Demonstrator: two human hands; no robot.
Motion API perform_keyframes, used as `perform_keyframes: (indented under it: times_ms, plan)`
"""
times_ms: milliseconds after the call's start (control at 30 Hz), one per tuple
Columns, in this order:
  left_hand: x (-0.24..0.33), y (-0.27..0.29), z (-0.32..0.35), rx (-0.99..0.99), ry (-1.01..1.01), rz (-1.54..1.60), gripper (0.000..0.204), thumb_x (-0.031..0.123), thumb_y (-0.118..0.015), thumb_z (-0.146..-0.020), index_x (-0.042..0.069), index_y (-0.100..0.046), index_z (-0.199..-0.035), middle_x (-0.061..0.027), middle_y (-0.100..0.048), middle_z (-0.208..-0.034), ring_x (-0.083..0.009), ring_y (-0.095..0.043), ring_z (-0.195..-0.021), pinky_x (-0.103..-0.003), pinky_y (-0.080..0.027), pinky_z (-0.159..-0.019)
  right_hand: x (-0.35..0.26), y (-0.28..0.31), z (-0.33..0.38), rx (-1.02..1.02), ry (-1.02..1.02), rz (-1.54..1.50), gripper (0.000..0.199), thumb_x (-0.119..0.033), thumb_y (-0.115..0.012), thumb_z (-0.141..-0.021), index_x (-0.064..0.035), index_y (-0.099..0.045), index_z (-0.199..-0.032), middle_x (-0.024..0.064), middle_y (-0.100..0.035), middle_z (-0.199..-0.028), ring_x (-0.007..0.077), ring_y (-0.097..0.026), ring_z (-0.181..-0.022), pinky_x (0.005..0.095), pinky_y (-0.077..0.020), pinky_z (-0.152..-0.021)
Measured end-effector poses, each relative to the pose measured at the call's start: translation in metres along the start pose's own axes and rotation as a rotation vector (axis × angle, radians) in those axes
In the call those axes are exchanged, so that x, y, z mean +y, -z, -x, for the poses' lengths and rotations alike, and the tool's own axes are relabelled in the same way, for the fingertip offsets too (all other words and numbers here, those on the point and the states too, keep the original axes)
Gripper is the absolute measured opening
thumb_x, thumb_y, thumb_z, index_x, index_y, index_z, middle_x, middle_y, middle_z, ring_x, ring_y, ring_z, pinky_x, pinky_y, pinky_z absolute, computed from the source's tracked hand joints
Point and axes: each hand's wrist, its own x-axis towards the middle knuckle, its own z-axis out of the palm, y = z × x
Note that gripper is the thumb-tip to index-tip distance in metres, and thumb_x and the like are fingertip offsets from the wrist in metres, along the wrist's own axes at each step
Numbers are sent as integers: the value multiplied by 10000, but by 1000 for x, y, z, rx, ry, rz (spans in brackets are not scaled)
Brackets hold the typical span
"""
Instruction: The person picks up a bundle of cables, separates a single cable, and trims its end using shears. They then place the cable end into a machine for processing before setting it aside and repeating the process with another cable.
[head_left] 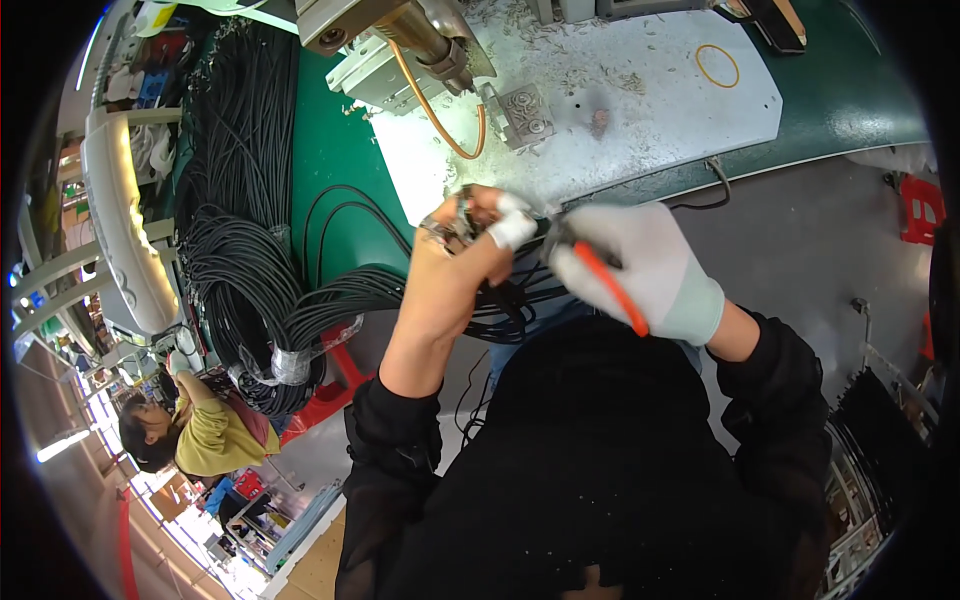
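A metal press machine (400, 40) is seen at twelve o'clock on a white mat (640, 90), a yellow ring (717, 66) at one o'clock, and a person in yellow (200, 435) at eight o'clock.

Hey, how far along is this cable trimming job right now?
Done: trimmed scraps litter the white mat. In hand: the left hand pinches black cable ends while the gloved right hand works an orange-handled cutter. Left: a large bundle of black cables waits on the green bench.
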Motion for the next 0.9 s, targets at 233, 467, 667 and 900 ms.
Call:
perform_keyframes:
  times_ms: [233, 467, 667, 900]
  plan:
    - [27, 20, -45, 30, -71, 125, 124, 26, -641, -817, 9, -575, -921, -13, -521, -692, -65, -411, -532, -225, -322, -462, 6, 30, -61, 38, -162, -123, 285, -258, -569, -881, 3, -582, -767, 38, -554, -579, 97, -541, -456, 218, -402, -413]
    - [39, 25, -73, 47, -110, -146, 119, 1, -645, -779, 7, -590, -884, 1, -528, -679, -68, -441, -546, -224, -347, -476, 3, 26, -102, -88, -192, -257, 288, -258, -587, -874, -3, -557, -744, 35, -519, -524, 100, -506, -398, 229, -387, -375]
    - [46, 24, -73, 58, -283, -505, 133, -13, -657, -727, -2, -614, -853, 10, -580, -697, -54, -511, -594, -212, -405, -516, 5, 31, -107, -171, -204, -306, 254, -236, -592, -863, -4, -566, -761, 45, -537, -528, 104, -519, -403, 231, -400, -375]
    - [43, 22, -69, 92, -188, -394, 192, 2, -653, -719, -5, -628, -910, 7, -610, -749, -55, -534, -634, -208, -430, -560, 16, 33, -114, -257, -42, -135, 228, -218, -593, -853, -3, -578, -779, 51, -538, -535, 101, -529, -424, 233, -425, -391]
